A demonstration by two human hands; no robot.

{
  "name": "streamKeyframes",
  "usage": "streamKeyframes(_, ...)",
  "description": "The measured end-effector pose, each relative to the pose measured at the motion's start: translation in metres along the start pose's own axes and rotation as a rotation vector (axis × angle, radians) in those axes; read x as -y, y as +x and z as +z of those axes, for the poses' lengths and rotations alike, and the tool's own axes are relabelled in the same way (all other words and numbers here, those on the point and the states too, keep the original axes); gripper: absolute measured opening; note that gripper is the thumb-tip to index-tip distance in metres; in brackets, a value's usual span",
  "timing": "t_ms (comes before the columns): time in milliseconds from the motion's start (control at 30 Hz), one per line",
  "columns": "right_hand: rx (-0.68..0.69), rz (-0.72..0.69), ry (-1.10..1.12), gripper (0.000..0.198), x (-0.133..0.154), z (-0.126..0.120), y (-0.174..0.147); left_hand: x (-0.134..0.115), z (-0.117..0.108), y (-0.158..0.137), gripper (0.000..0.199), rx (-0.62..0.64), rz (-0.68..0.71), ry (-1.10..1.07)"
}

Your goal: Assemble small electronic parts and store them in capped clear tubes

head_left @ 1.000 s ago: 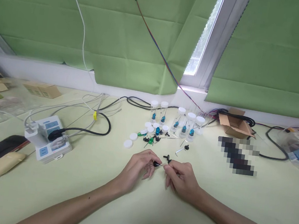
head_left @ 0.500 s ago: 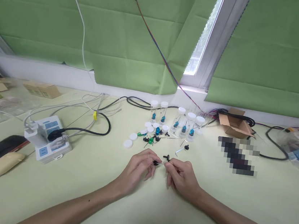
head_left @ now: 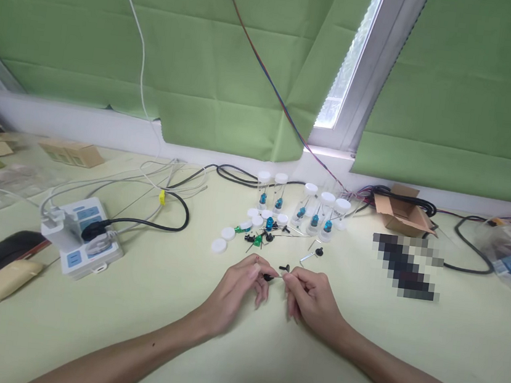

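Observation:
My left hand (head_left: 235, 285) is closed in a pinch on a small black part (head_left: 268, 277), mostly covered by the fingers. My right hand (head_left: 314, 297) pinches a thin metal rod (head_left: 280, 276) whose tip meets that black part. Just beyond the right fingertips lies a black thumb screw (head_left: 284, 268). Farther back are an L-shaped hex key (head_left: 307, 259) and another black knob screw (head_left: 319, 251). Beyond my left hand, a green metal piece (head_left: 257, 241) and a blue one (head_left: 269, 223) lie among black screws and thin rods.
Several clear tubes with white caps and blue parts inside, such as one tube (head_left: 327, 225), stand at the back. Loose white caps (head_left: 219, 246) lie left of them. A power strip (head_left: 90, 246) with cables is at left; an open cardboard box (head_left: 401, 219) sits back right.
My left thumb and fingers have shifted slightly around the small black part. My right hand has edged a little, still pinching the rod. Everything else lies as before.

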State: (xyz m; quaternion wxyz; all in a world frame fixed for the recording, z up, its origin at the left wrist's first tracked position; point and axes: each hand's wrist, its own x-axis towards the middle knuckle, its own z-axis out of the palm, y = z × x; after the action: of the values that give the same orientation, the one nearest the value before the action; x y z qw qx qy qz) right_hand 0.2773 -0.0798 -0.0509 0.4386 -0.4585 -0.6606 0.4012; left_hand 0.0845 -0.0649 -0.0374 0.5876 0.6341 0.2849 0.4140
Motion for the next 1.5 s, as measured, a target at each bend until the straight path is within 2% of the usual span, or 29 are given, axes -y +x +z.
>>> streamKeyframes(67, 0.0, -0.001, 0.015, 0.044, -0.0004, -0.0003, 0.0003, -0.0019, -0.0005, 0.0, 0.044, 0.018, 0.011, 0.021)
streamKeyframes(167, 0.005, -0.003, 0.026, 0.044, -0.0012, -0.0008, 0.0003, -0.0059, 0.0005, -0.0011, 0.027, 0.036, 0.025, 0.151)
streamKeyframes(300, 0.0, 0.008, 0.037, 0.043, -0.0019, -0.0009, 0.0004, -0.0044, 0.0032, -0.0017, 0.02, -0.002, 0.066, 0.258)
streamKeyframes(467, 0.014, 0.014, 0.043, 0.043, -0.002, -0.0006, 0.0005, 0.0023, 0.0031, -0.0006, 0.015, -0.057, 0.043, 0.323)
streamKeyframes(1000, 0.026, 0.007, 0.029, 0.044, 0.001, -0.0016, -0.0003, 0.0018, 0.0046, -0.0045, 0.02, -0.09, 0.106, 0.4)
streamKeyframes(1500, 0.02, -0.011, -0.055, 0.045, 0.0004, -0.0018, -0.0008, 0.0022, 0.0047, -0.0045, 0.016, -0.089, 0.113, 0.447)
